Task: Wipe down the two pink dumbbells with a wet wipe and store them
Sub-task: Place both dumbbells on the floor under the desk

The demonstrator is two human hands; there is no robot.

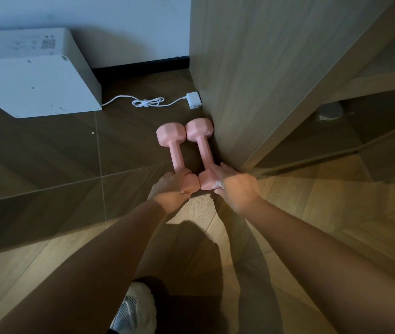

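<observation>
Two pink dumbbells lie side by side on the dark floor, pointing away from me. The left dumbbell (176,150) has my left hand (170,189) curled round its near head. The right dumbbell (202,143) lies against the foot of a wooden cabinet panel (251,68). My right hand (236,186) rests over its near head, with a scrap of white wet wipe (219,184) showing under the palm. The near heads of both dumbbells touch each other.
A white box-shaped appliance (30,75) stands at the left against the wall. Its white cable and plug adapter (192,100) lie on the floor just beyond the dumbbells. Open cabinet shelves (372,85) are at the right. My shoe (133,309) shows at the bottom.
</observation>
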